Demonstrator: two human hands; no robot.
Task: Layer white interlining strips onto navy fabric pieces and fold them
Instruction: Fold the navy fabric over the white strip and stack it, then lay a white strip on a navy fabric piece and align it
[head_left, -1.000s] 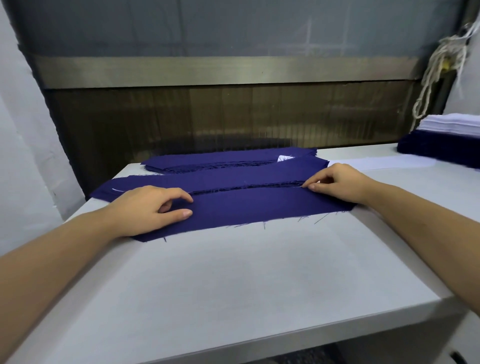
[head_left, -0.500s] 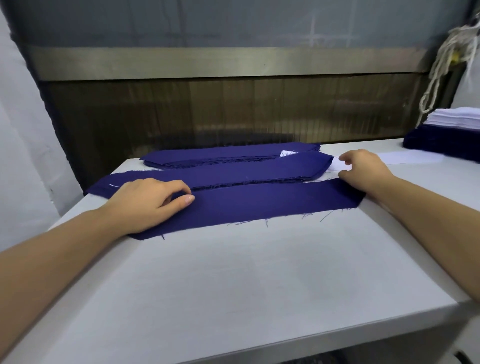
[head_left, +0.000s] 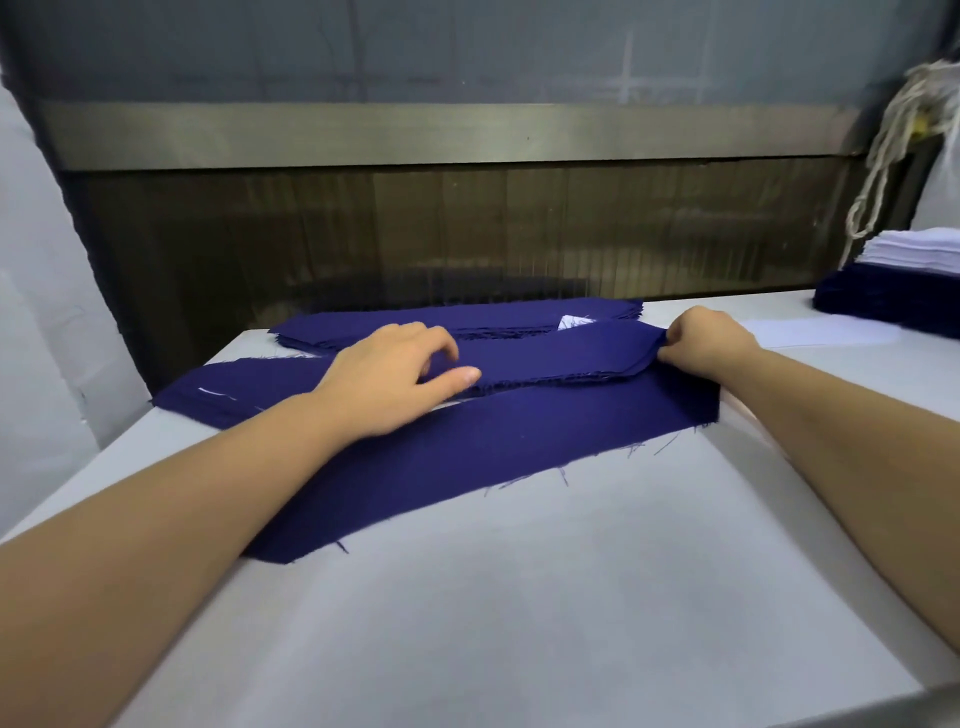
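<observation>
A: Your navy pile (head_left: 545, 358) lies across the far half of the counter (head_left: 571, 597), just behind the single navy piece (head_left: 493, 457) spread flat. It's light, limp cloth with fraying edges, so it will sag wherever you leave it unsupported.

B: So take it at the ends. Your right hand (head_left: 709, 338) pinches the pile's right end, with the top layers lifted. Your left hand (head_left: 387, 382) curls its fingers at the front edge and seems to pinch it, though the thumb hides the contact.

A: The white interlining strip (head_left: 810, 332) past your right hand looks thinner and will likely slide easily.

B: You have no label or lettering to read, only a small white mark (head_left: 215, 392) on the pile's left end.
</observation>
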